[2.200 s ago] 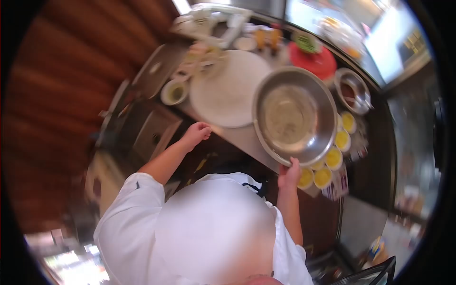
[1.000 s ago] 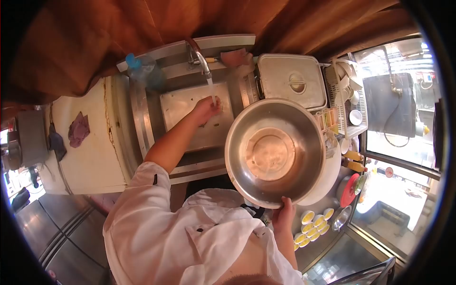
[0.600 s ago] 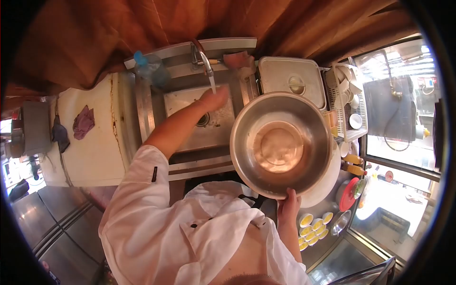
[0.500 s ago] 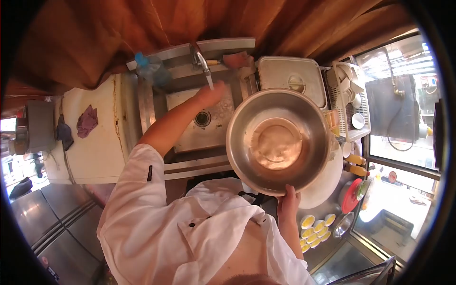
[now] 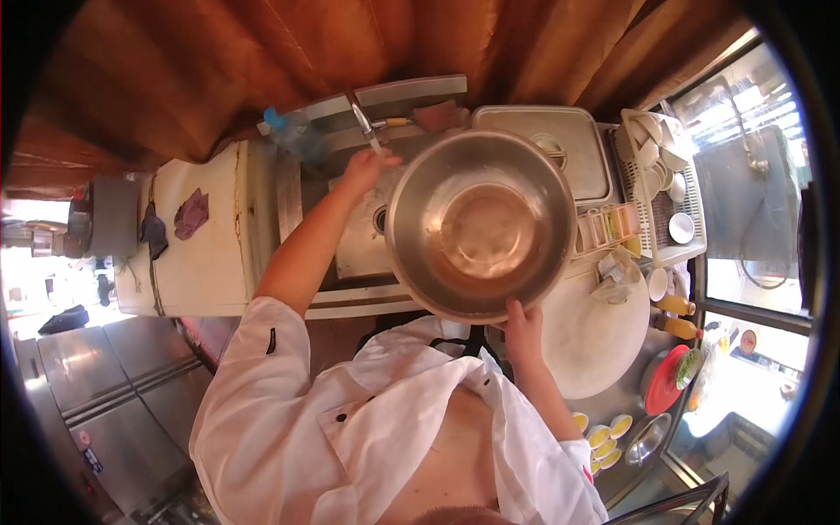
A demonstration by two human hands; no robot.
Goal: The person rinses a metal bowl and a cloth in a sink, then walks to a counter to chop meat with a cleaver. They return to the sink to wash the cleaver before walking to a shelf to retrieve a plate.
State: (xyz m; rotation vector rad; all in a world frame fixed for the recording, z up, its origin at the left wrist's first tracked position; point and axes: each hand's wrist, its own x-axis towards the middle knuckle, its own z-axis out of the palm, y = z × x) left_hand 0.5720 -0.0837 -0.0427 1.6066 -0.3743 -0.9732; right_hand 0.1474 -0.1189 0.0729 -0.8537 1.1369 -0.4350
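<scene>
My right hand (image 5: 522,325) grips the near rim of a large stainless steel basin (image 5: 429,249), holding it tilted over the right part of the sink (image 5: 293,188). Inside the basin the bottom looks bare and shiny. My left hand (image 5: 372,166) is just below the spout of the tap (image 5: 360,114), where a short stream of water runs onto it. Its fingers appear apart, with nothing in them. The basin hides part of the sink drain (image 5: 380,219).
Left of the sink is a white counter (image 5: 219,249) with a purple cloth (image 5: 192,214). A lidded steel tray (image 5: 582,144), a white dish rack (image 5: 643,206) with bowls and a round white board (image 5: 604,350) lie right. Several yellow-filled cups (image 5: 604,442) stand near my right arm.
The basin has shifted left, covering more of the sink. My left hand has moved left and closer to the tap's spout. My right hand keeps hold of the rim.
</scene>
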